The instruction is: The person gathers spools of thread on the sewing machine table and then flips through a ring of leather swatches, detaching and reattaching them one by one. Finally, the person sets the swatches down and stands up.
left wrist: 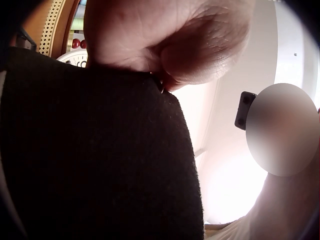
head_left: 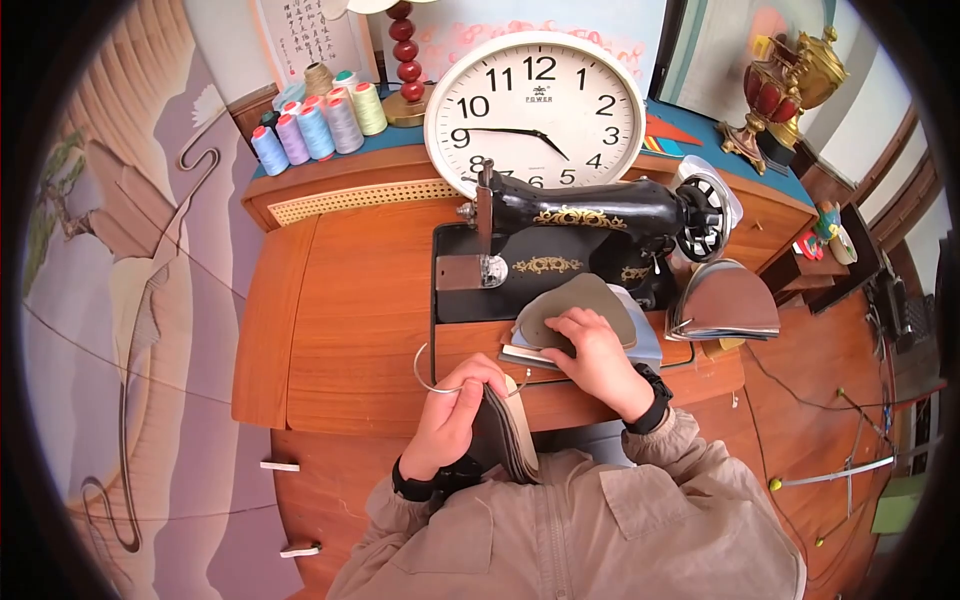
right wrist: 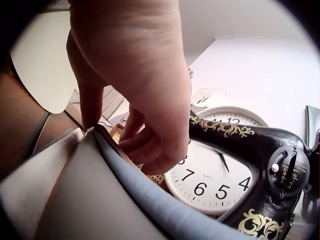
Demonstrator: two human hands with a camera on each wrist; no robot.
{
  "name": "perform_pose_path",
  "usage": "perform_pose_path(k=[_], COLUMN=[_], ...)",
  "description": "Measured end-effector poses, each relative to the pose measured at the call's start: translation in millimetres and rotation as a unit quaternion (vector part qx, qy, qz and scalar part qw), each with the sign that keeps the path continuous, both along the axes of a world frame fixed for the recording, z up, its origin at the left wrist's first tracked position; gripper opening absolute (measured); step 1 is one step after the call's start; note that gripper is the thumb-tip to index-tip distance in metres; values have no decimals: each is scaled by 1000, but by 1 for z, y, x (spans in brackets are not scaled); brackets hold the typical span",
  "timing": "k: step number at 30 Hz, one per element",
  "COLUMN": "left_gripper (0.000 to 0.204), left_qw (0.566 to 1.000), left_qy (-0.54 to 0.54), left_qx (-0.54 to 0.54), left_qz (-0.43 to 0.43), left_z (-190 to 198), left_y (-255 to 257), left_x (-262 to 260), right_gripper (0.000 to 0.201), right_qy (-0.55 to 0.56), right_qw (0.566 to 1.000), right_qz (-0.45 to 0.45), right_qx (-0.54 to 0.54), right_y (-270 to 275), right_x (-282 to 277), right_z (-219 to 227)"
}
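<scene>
My left hand (head_left: 450, 418) grips the top of a bundle of fabric swatches (head_left: 508, 435) strung on a metal ring (head_left: 419, 372). The bundle hangs down in front of my jacket, and its dark outer swatch (left wrist: 95, 155) fills much of the left wrist view. My right hand (head_left: 606, 368) is at a second stack of swatches (head_left: 585, 300), grey-green on top, lying at the front of the black sewing machine (head_left: 590, 205). In the right wrist view, thumb and curled fingers pinch the upper edge of these swatches (right wrist: 100, 190).
Another ringed bundle of brown swatches (head_left: 728, 300) lies right of the machine. Behind it stand a white wall clock (head_left: 535, 110), several thread spools (head_left: 315, 125), a lamp (head_left: 406, 60) and a red-and-gold urn (head_left: 775, 95). The wooden table (head_left: 350, 310) extends to the left.
</scene>
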State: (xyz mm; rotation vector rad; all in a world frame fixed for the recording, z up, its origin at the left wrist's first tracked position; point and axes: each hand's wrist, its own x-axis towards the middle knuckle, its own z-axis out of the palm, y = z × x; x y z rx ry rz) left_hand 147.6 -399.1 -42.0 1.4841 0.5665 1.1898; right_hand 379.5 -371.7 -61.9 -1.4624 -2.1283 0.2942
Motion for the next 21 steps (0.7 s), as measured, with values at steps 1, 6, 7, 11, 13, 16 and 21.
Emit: perform_pose_path(k=[1,6,7,11,13,16,21], left_gripper=[42,34,34,34,33,33,32], left_qw=[1000,1000,1000,1000,1000,1000,999], left_qy=[0,-10,-9,-4,0,6,21], left_qx=[1,-5,-4,-2,-2,1,13], left_qz=[-2,-22,-21,-24,-25,-25,-30], left_z=[0,-4,-4,-1,1,4,5], left_y=[1,1,1,0,-1,-3,-5], left_x=[0,-1,-1,2,4,8,14], right_gripper=[33,19,15,10,10,9,11], right_qy=[17,45,54,74,81,80,100], right_qw=[1000,998,998,997,996,996,992], right_qz=[12,21,23,13,17,13,-6], right_qx=[-6,23,22,36,26,30,79], right_y=[2,4,4,5,4,3,-1], right_x=[3,6,6,7,8,9,6], right_z=[-1,-5,-6,-3,-2,-3,1])
